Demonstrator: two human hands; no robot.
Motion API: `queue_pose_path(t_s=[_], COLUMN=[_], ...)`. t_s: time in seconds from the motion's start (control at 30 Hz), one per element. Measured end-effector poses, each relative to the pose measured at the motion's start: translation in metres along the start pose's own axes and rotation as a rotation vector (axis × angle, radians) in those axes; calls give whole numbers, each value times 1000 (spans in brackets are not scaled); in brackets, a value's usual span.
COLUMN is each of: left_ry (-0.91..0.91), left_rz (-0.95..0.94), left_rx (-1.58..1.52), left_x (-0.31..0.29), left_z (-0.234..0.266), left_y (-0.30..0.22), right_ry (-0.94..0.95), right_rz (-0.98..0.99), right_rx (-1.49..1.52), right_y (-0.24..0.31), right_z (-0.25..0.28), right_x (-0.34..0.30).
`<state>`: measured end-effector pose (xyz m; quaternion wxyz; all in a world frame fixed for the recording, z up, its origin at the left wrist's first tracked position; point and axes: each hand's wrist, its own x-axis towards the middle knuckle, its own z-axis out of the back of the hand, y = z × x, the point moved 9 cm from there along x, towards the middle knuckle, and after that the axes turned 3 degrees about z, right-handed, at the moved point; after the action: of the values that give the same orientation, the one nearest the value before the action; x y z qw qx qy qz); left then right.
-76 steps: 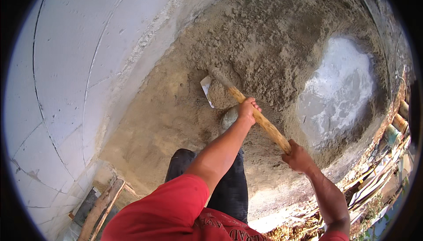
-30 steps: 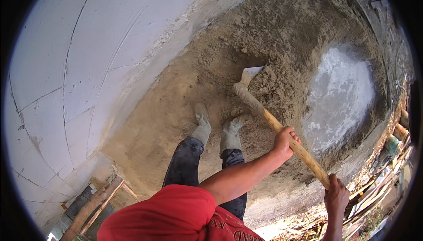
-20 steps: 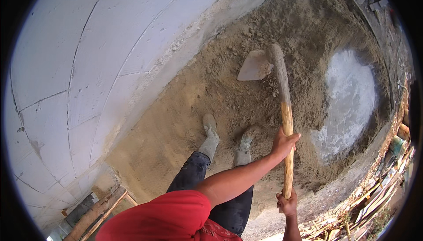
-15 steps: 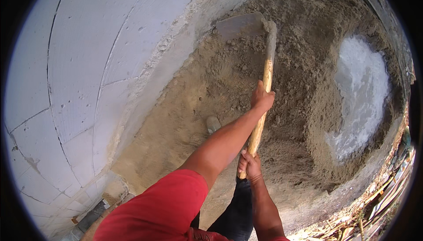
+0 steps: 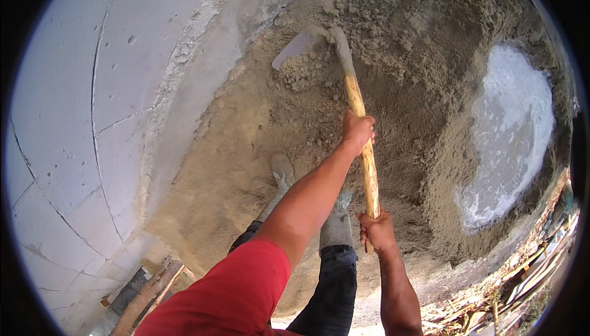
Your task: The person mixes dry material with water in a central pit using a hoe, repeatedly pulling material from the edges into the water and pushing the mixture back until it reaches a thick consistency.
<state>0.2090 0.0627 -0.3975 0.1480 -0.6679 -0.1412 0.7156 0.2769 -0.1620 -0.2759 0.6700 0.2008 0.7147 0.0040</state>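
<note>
The hoe [image 5: 351, 84] is found between the picture's centre and 12 o'clock, its wooden handle held by both hands. The handle is gripped partway along by the left hand [image 5: 358, 129], while its near end is clasped by the right hand [image 5: 376, 229]; each grip is closed around the wood.

Compared with half a second ago, the blade [image 5: 297, 46] has been brought away from the foot of the pale block wall [image 5: 67, 114] and nearer to the left boot [image 5: 281, 169]. The handle's lean has also been altered, from just past 12 o'clock to just short of it. A small heap of loose sandy material [image 5: 302, 73] is now seen along the blade's near edge, so a pulling stroke can be judged to be under way, with material being dragged toward the boots.

The handle's long axis is laid nearly along the line from 12 to 6 o'clock, with the head end uppermost. The blade is set crosswise, its free edge pointed toward about 8 o'clock. At 3 o'clock, a whitish pool [image 5: 510, 133] is ringed by the same material, well apart from the blade.
</note>
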Motion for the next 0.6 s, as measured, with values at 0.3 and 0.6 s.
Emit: queue_pose_path(t_s=[0.3, 0.6], left_ry=[370, 554], left_rz=[261, 184], left_rx=[-584, -321], left_x=[-207, -390], left_z=[-104, -84], left_y=[62, 48], right_ry=[-340, -330], right_rz=[-125, -267], right_rx=[-364, -421], right_y=[43, -174], right_z=[102, 154], right_x=[-251, -389])
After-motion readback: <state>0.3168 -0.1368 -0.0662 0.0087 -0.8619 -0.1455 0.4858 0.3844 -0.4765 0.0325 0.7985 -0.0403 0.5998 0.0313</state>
